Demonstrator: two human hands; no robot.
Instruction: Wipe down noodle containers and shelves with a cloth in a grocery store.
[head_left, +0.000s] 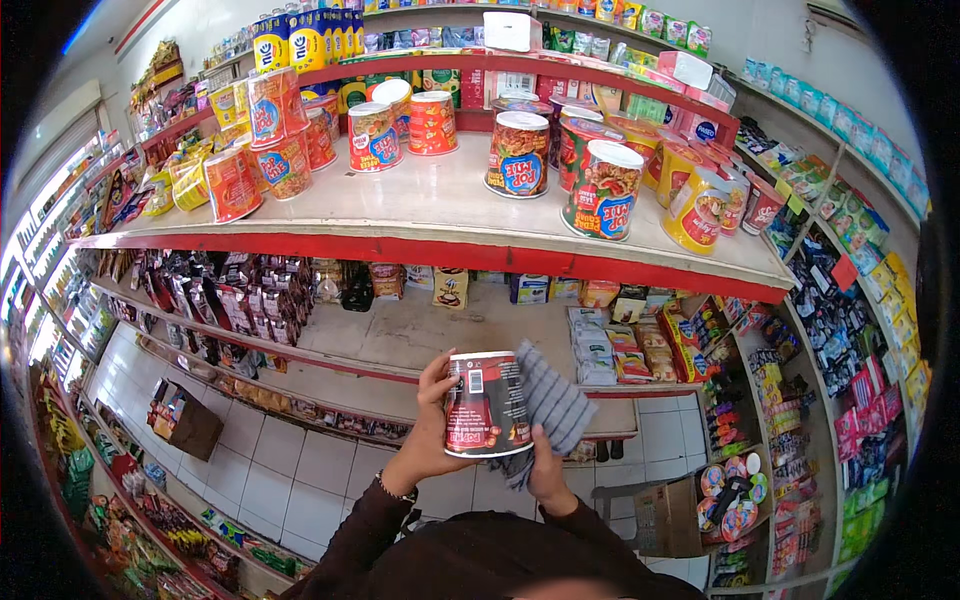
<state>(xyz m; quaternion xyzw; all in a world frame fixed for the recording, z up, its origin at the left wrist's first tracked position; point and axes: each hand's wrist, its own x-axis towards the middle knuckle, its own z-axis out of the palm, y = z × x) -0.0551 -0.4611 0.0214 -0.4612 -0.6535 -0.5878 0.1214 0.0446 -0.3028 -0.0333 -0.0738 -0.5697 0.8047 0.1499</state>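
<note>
My left hand (435, 420) grips a Pop Mie noodle cup (487, 405), dark and red with a barcode, from its left side. At its lower right, my right hand (549, 469) holds a grey striped cloth (559, 401) against the cup's side. The cup's printing appears upside down. Beyond the hands, a white shelf top with a red edge (360, 251) bears several more noodle cups: a pair at the centre right (517, 154) (604, 191), orange ones (433, 124) to the left, and yellow ones (694, 210) at the right.
Below the top, lower shelves hold sachets (592, 349) and dark hanging packets (247, 296). An open carton (671, 517) with noodle cups and a black object stands at the lower right. Another carton (187, 424) sits on the tiled floor at the left. Stocked shelves line both sides.
</note>
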